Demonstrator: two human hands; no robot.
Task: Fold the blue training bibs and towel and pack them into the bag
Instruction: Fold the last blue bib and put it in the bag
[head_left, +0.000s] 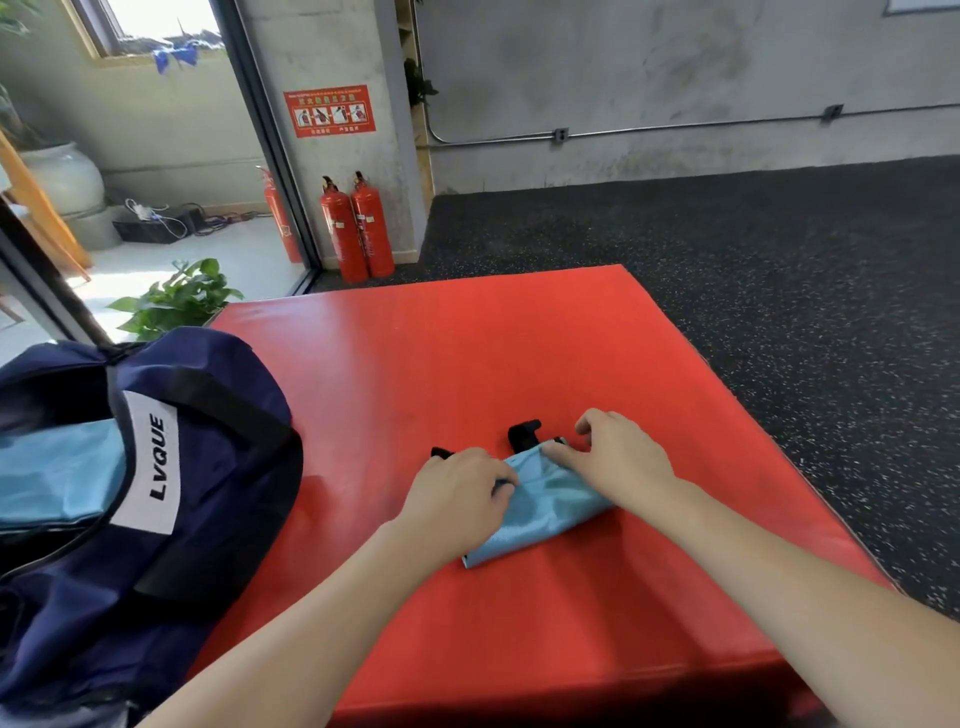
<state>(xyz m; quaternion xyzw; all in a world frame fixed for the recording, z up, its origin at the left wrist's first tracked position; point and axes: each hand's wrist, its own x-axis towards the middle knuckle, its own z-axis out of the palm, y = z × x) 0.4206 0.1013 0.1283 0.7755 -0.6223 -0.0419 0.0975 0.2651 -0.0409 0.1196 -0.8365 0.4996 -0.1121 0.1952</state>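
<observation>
Light-blue mesh fabric bib with black trim (540, 506) lies folded on red padded tabletop (467, 364), right of open navy duffel bag (208, 467). Left hand (457, 488) pinches bib's left edge; right hand (618, 457) presses its top, fingers straight. Bib looks soft, light, slippery; hold by folded edges.

Two bare forearms showing no sleeves, left hand (457, 488) and right hand (621, 457) both showing bare, no gloves, rings, watch or wristbands showing, short plain fingernails showing, no other part of the person showing
</observation>
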